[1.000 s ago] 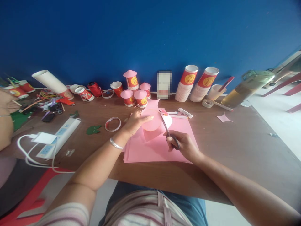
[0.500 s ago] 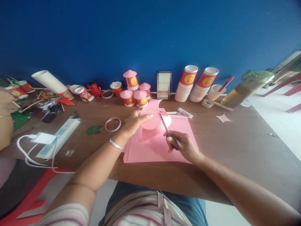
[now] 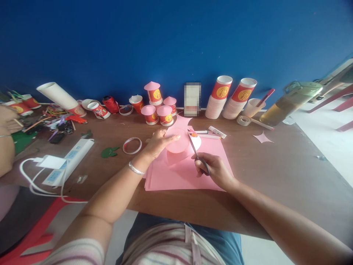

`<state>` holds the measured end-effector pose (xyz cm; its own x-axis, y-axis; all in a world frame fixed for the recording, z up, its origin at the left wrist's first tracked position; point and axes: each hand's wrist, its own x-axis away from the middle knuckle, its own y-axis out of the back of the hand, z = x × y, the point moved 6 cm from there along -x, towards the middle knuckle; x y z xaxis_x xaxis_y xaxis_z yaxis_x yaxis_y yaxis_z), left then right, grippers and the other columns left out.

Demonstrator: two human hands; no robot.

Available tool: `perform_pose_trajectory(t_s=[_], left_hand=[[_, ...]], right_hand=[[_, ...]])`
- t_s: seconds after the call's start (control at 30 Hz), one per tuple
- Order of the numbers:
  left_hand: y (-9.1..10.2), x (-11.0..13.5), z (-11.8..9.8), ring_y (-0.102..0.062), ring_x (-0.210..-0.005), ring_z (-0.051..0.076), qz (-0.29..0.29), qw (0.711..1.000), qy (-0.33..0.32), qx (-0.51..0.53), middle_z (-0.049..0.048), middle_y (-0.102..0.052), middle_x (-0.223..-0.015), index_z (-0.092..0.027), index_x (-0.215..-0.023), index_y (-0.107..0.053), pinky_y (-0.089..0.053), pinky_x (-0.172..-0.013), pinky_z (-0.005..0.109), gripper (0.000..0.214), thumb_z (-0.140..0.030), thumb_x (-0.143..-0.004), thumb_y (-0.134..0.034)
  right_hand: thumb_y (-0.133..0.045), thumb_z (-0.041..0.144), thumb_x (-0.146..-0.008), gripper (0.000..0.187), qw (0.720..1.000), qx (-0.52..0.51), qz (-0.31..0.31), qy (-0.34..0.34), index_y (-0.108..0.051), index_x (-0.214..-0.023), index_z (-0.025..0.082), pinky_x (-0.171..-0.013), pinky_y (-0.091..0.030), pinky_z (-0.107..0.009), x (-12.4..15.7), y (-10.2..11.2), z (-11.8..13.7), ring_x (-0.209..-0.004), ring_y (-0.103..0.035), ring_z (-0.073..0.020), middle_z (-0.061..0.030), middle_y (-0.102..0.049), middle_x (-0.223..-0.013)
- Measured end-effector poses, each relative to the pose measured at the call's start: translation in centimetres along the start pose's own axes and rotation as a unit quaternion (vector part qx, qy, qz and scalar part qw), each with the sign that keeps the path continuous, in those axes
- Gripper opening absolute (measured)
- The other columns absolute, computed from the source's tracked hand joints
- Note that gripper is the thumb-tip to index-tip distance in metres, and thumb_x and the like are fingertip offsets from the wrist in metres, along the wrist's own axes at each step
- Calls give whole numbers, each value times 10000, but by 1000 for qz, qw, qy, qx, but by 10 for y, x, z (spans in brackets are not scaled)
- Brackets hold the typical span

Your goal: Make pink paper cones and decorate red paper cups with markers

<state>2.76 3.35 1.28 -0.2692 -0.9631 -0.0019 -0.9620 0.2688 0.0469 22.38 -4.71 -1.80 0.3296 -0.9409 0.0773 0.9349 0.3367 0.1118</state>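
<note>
Step as we read it: mid-cut, trimming a round piece out of pink paper.

- Left hand (image 3: pixel 158 143): closed on the pink circle (image 3: pixel 176 142), thumb on top and fingers underneath, holding it just above the pink sheets (image 3: pixel 190 173).
- Right hand (image 3: pixel 214 170): fingers through the handles of the scissors (image 3: pixel 196 151), gripping them. The blades point away from us and meet the circle's right edge. We can't tell how far apart the blades are.
- The circle sits between the two hands, over the far end of the sheet stack, mid-table.

Our judgement on the next move: the left hand has to rotate the circle into the blades while the right keeps short snips on the curve. The risk is a flat spot or a nick in the rim.

Surface: brown table (image 3: pixel 275 169), cluttered along the far edge.
- Small cups with pink cone lids (image 3: pixel 150 114) just beyond the circle.
- Two tall cup stacks (image 3: pixel 222 97) to their right.
- Glue stick (image 3: pixel 217 131) beside the sheets.
- Tape ring (image 3: pixel 132 145) and green cutout (image 3: pixel 109 151) to the left.
- Power strip (image 3: pixel 70 160) with a white cable near the left edge.
- Bottle (image 3: pixel 289 103) lying far right.
- Pink scrap (image 3: pixel 262 138) near it.

Room: blue wall (image 3: pixel 176 44) behind the table. Another person's hand (image 3: pixel 7 119) shows at the left edge, well apart from ours.
</note>
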Motion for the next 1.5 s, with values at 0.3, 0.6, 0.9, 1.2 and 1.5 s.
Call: perform_pose_trajectory(t_s=[0.3, 0.6, 0.9, 1.2, 1.5], left_hand=[[0, 0, 4, -721, -1065, 351, 4, 1000, 2, 21, 99, -801, -1057, -163, -998, -803, -552, -1004, 495, 342, -419, -776, -847], [-2, 2, -4, -698, -1191, 372, 11, 1000, -9, 16, 107, -796, -1183, -165, -1107, -800, -518, -1089, 499, 403, -425, -801, -828], [-1, 0, -1, -698, -1204, 374, 13, 999, -6, 35, 123, -788, -1199, -163, -1127, -794, -524, -1088, 520, 408, -418, -810, -822], [-2, 0, -3, -703, -1147, 376, 32, 999, -14, 18, 92, -799, -1090, -202, -1054, -808, -539, -1043, 524, 380, -436, -758, -856], [-1, 1, -4, -700, -1160, 358, 26, 999, -18, 26, 99, -797, -1107, -181, -1085, -795, -529, -1060, 520, 399, -436, -781, -834]], right_hand=[[-609, 661, -910, 475, 1000, 30, 5, 10, -659, -884, 190, -611, -521, -315, 2, 1, 6, -565, -611, -160, -1, -665, -570], [-620, 660, -914, 477, 1000, 12, 7, 14, -651, -869, 187, -613, -508, -305, 2, 0, 5, -538, -588, -141, 34, -594, -552], [-636, 675, -891, 492, 1000, 21, 5, 5, -672, -893, 184, -602, -525, -302, 1, 1, 3, -549, -602, -151, 3, -656, -570], [-664, 688, -862, 512, 1000, 11, 3, -10, -699, -930, 182, -606, -554, -309, -1, 1, -2, -561, -620, -159, 0, -663, -582], [-657, 698, -874, 519, 1000, 18, 4, 2, -697, -891, 182, -595, -543, -303, 1, 2, 1, -546, -628, -154, 15, -630, -573]])
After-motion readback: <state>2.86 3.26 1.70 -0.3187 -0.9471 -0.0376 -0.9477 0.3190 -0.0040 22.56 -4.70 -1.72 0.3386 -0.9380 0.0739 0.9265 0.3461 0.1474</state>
